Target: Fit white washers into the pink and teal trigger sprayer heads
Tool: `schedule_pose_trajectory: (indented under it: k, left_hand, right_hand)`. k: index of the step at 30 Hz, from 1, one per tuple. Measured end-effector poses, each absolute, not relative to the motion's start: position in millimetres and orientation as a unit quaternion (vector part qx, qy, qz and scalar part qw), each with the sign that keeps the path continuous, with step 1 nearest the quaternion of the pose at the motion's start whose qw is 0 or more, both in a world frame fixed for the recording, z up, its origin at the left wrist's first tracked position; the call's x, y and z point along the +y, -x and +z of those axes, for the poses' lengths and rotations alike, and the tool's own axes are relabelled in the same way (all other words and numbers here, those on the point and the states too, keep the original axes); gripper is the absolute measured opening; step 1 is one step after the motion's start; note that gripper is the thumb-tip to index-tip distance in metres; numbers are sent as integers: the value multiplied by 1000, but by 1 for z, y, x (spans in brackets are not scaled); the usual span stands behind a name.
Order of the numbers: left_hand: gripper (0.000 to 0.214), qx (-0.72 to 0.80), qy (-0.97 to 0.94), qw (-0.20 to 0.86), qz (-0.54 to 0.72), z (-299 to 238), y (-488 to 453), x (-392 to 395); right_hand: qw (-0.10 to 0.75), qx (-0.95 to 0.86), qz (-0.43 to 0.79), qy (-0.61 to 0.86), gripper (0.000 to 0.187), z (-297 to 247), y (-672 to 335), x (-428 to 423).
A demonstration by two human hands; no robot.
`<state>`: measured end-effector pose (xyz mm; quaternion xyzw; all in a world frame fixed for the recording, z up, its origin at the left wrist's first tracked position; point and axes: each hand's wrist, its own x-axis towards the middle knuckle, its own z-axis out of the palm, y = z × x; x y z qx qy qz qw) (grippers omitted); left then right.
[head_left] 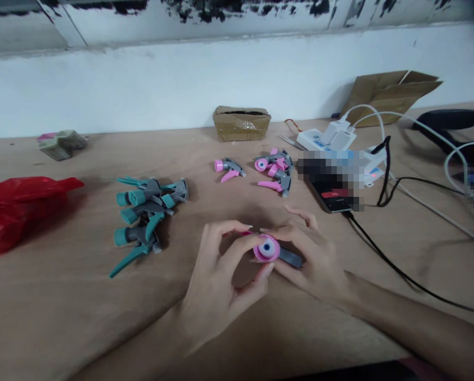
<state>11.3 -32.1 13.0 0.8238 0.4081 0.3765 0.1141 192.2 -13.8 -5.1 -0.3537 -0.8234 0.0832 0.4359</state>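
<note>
Two bare hands meet low over a wooden surface (62,317), both closed on one pink-and-grey spray trigger head (269,250). The left hand (216,286) pinches its round pink cap between thumb and fingers; the right hand (312,259) grips the grey body behind. A heap of teal-and-grey trigger heads (147,217) lies to the left, pink ones (274,169) lie farther back, and a phone (332,193) with cables sits to the right.
</note>
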Motion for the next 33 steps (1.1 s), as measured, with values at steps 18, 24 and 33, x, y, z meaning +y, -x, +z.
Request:
schedule_pose_trajectory:
  k: [18, 24, 33]
  left_hand:
    - [34, 375, -838, 94, 384, 10, -17, -30]
    - [31, 385, -841, 79, 372, 11, -19, -31]
    - [23, 403, -855, 44, 325, 16, -22, -29]
  right_hand:
    - [430, -818, 117, 364, 29, -11, -193, -16]
    - [435, -812, 139, 363, 36, -13, -191, -16]
    - [432, -812, 126, 373, 20, -13, -193, -15]
